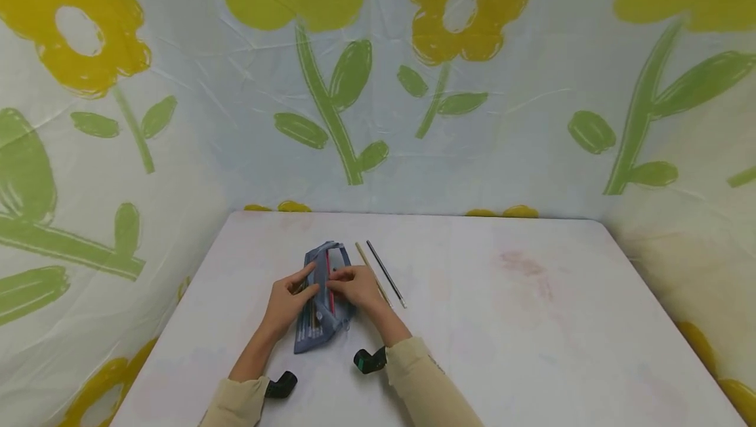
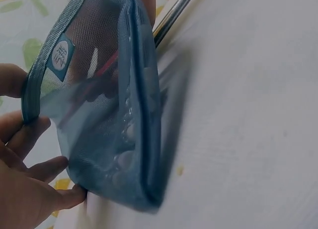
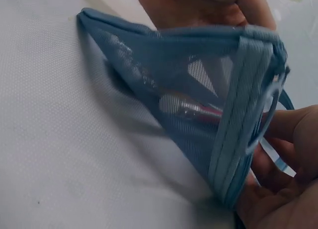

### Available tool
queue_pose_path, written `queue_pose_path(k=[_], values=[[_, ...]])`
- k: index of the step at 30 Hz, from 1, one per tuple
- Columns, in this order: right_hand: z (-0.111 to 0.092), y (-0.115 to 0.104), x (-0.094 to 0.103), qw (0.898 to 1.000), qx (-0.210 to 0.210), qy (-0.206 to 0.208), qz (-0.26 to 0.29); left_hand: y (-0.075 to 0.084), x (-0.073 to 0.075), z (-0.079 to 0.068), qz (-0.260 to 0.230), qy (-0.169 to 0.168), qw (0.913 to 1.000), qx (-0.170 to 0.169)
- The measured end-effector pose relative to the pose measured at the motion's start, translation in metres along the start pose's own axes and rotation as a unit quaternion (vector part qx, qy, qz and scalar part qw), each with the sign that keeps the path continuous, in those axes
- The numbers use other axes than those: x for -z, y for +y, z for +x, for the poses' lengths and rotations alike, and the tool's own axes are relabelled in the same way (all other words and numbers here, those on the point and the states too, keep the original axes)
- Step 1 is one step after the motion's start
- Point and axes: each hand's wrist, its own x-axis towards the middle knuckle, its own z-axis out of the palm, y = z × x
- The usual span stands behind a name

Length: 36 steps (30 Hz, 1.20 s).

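Observation:
A blue mesh pencil pouch (image 1: 311, 332) stands tilted on the table, between both hands. My left hand (image 1: 288, 299) pinches its left edge; in the left wrist view that hand's fingers (image 2: 47, 169) lie along the zipper band, below a small round label (image 2: 60, 57). On the other side my right hand (image 1: 356, 284) grips the zippered rim, its fingertips close to a red stick (image 1: 331, 302). Through the mesh in the right wrist view shows a pale-tipped brush (image 3: 170, 104) with a red handle. Several other slim items inside the pouch are blurred by the mesh.
Right of the pouch lie a gold-coloured stick (image 1: 369, 265) and a dark stick (image 1: 385, 273) with a light end, side by side. The white table (image 1: 502, 348) has faint reddish stains. Flower-printed cloth (image 1: 514, 151) hangs around its back and sides.

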Motion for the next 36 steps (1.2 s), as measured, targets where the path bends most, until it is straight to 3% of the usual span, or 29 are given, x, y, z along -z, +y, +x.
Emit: queue_pose_path(k=[5, 9, 13, 15, 19, 23, 27, 30, 33, 36], values=[[-0.003, -0.001, 0.002, 0.999, 0.033, -0.004, -0.029, 0.015, -0.001, -0.006, -0.013, 0.009, 0.9999, 0.004], [-0.003, -0.005, 0.014, 0.999, 0.047, 0.004, 0.014, 0.031, -0.005, -0.003, -0.01, 0.001, 0.9999, -0.01], [-0.006, -0.011, 0.043, 0.997, 0.058, 0.027, 0.05, 0.026, -0.006, 0.008, 0.005, -0.019, 0.9997, -0.016], [-0.009, -0.013, 0.06, 0.997, 0.062, 0.043, 0.018, 0.019, -0.003, 0.009, 0.01, -0.016, 0.9998, -0.008], [-0.014, -0.008, 0.088, 0.989, 0.073, 0.073, -0.109, 0.01, 0.004, 0.002, 0.02, 0.004, 0.9995, 0.026], [-0.014, 0.005, 0.105, 0.979, 0.061, 0.066, -0.182, 0.012, 0.006, -0.005, 0.041, 0.019, 0.9972, 0.059], [-0.012, 0.017, 0.113, 0.978, 0.047, 0.047, -0.196, 0.024, 0.004, -0.006, 0.041, 0.038, 0.9964, 0.064], [-0.009, 0.024, 0.116, 0.978, 0.04, 0.047, -0.2, 0.033, 0.002, -0.004, -0.002, 0.041, 0.9972, 0.063], [-0.006, 0.03, 0.118, 0.976, 0.039, 0.052, -0.206, 0.034, -0.001, -0.001, -0.05, 0.029, 0.9949, 0.083], [0.002, 0.033, 0.112, 0.973, 0.049, 0.046, -0.222, 0.03, -0.001, -0.001, -0.066, 0.026, 0.9927, 0.098]])
